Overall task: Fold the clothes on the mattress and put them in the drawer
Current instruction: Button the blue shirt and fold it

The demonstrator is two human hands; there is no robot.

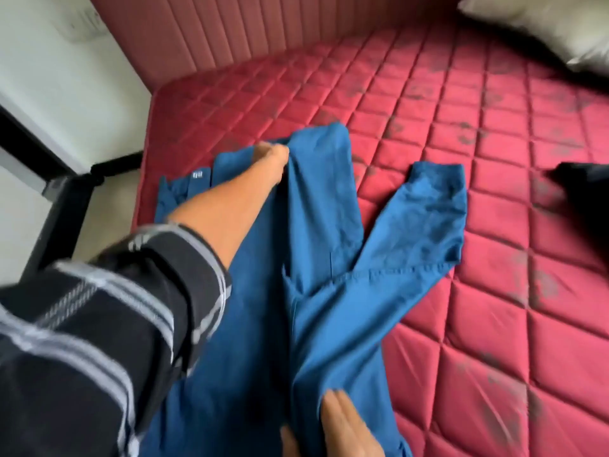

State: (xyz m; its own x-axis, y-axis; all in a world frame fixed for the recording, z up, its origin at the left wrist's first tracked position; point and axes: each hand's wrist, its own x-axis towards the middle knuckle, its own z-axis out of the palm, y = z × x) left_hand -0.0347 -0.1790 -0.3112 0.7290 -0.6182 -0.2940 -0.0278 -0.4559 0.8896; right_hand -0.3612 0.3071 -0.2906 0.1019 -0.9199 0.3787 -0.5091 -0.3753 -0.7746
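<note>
Nearest, the right hand (346,427) lies flat, fingers straight and together, pressing the shirt (313,258) down on the mattress (494,324). Ahead and to its left, the left hand (270,156) pinches a fold of cloth near the collar. A sleeve (428,209) trails right of that hand. The shirt looks light, limp and prone to creasing; best gripped at seams or shoulders, I judge.

No text can be read; the small white label (197,175) on the blue garment (329,258) is too blurred.
</note>
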